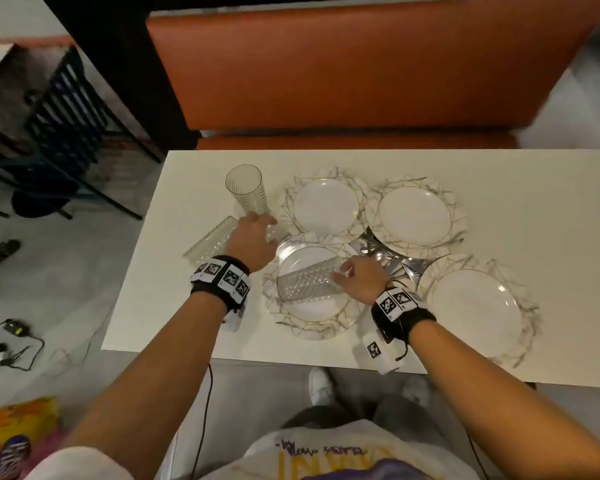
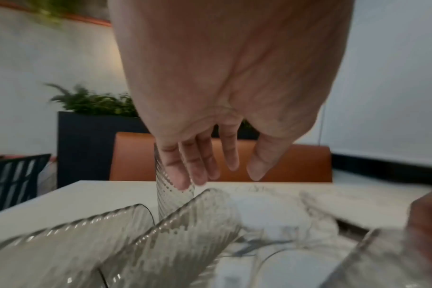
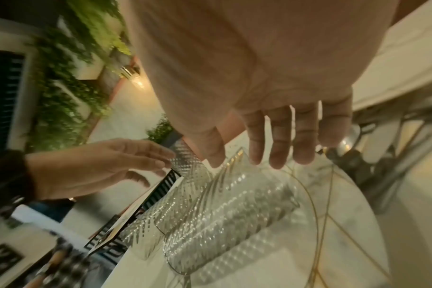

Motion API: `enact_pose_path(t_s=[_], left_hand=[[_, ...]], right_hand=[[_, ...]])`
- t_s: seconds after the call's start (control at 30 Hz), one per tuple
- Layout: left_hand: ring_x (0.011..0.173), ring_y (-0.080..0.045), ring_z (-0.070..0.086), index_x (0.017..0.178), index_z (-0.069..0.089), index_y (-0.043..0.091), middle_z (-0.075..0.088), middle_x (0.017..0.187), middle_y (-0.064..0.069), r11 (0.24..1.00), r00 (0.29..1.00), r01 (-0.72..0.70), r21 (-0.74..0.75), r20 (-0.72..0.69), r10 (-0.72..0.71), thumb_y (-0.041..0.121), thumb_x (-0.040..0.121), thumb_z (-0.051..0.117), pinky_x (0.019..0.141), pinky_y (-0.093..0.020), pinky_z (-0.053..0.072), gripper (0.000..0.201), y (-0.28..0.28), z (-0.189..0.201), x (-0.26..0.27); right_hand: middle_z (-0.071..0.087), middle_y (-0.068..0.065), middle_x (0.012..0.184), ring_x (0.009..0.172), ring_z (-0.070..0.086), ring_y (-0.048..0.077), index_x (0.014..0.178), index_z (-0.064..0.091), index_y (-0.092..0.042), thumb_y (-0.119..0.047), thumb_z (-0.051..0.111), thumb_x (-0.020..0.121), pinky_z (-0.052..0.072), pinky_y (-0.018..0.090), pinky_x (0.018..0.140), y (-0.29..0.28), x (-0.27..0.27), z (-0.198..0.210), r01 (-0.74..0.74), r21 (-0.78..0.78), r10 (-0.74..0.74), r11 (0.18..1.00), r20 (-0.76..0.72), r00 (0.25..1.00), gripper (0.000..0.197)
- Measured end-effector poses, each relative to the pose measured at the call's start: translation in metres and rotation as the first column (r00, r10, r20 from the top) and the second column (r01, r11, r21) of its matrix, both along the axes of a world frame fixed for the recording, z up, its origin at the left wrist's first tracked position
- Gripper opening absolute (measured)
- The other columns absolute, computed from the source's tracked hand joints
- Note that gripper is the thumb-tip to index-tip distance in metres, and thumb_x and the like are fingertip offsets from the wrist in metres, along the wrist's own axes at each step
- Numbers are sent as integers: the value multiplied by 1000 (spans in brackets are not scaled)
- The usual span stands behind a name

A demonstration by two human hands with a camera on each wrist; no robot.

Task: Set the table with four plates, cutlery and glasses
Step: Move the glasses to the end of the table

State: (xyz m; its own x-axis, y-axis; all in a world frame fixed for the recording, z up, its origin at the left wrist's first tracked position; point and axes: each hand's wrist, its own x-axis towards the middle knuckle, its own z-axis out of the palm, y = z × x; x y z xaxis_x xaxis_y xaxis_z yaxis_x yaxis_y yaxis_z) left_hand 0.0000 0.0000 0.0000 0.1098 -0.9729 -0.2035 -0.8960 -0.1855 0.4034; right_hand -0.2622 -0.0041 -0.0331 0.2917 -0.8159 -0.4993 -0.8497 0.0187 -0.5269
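Note:
Four marble-rimmed white plates lie clustered on the white table: far left, far right, near right, near left. One ribbed glass lies on its side on the near-left plate. My right hand hovers over its end with fingers spread, holding nothing. Another glass stands upright at the far left. My left hand has straight fingertips against its lower part. A further glass lies beside that wrist, and one more lies under the palm. Cutlery is piled between the plates.
An orange bench runs along the table's far side. A black slatted chair stands to the left. Cables and a small device lie on the floor near the table's left edge. The table's right part is bare.

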Motion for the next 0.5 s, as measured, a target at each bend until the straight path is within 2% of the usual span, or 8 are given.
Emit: enact_pose_path(t_s=[0.07, 0.1, 0.17, 0.27, 0.33, 0.4, 0.43, 0.5], left_hand=[[133, -36, 49, 145, 53, 16, 50, 145, -15, 999, 987, 33, 29, 155, -38, 38, 98, 66, 110, -51, 45, 54, -17, -8, 3], [133, -37, 49, 148, 50, 18, 49, 146, -16, 997, 972, 64, 52, 223, -74, 43, 98, 63, 109, -52, 46, 57, -25, -15, 5], [133, -38, 48, 151, 44, 21, 47, 148, -18, 988, 936, 109, 112, 323, -140, 47, 100, 58, 106, -54, 47, 59, -36, -24, 3], [132, -40, 50, 154, 32, 25, 45, 147, -20, 961, 876, 116, 252, 430, -219, 42, 91, 69, 105, -52, 47, 74, -43, -35, -1], [125, -39, 55, 150, 35, 24, 51, 140, -20, 968, 869, 99, 231, 454, -197, 41, 91, 70, 102, -51, 49, 71, -46, -41, -3], [118, -38, 59, 142, 44, 21, 58, 132, -19, 984, 873, 98, 146, 463, -156, 37, 97, 62, 98, -52, 53, 52, -47, -48, -4], [116, -38, 60, 139, 48, 18, 59, 130, -19, 988, 879, 90, 125, 456, -138, 34, 98, 61, 97, -52, 54, 46, -47, -50, -5], [118, -39, 58, 135, 51, 13, 57, 129, -20, 989, 895, 58, 132, 432, -111, 25, 93, 68, 98, -52, 54, 47, -48, -49, -7]], right_hand=[[66, -6, 83, 87, 66, 21, 80, 59, -30, -65, 50, 81, 52, 53, 96, -1, 4, -4, 33, 23, -34, 999, 39, 999, 36], [66, -6, 82, 84, 66, 20, 80, 60, -30, -54, 53, 87, 55, 48, 90, 0, 5, -6, 49, 33, -51, 998, 85, 995, 27], [69, -3, 91, 86, 67, 20, 87, 64, -23, -37, 58, 93, 58, 38, 80, 2, 7, -8, 73, 39, -78, 997, 146, 986, 16], [69, 2, 100, 91, 65, 22, 93, 68, -17, -25, 61, 94, 51, 32, 79, 1, 3, -10, 50, -1, -49, 999, 205, 977, 10], [70, 4, 99, 92, 64, 23, 94, 71, -17, -25, 63, 93, 51, 35, 82, -1, 0, -12, 49, -16, -43, 999, 251, 967, 11], [68, 4, 104, 103, 60, 25, 90, 68, -32, -39, 61, 90, 47, 42, 93, -1, -4, -8, 69, -30, -59, 997, 269, 961, 10], [65, 4, 110, 113, 54, 27, 86, 63, -41, -48, 58, 88, 41, 46, 101, -2, -7, -6, 75, -32, -65, 997, 248, 967, 9], [59, 3, 122, 127, 42, 25, 84, 60, -42, -48, 59, 89, 26, 51, 113, -4, -13, 1, 84, -28, -75, 996, 226, 971, 7]])
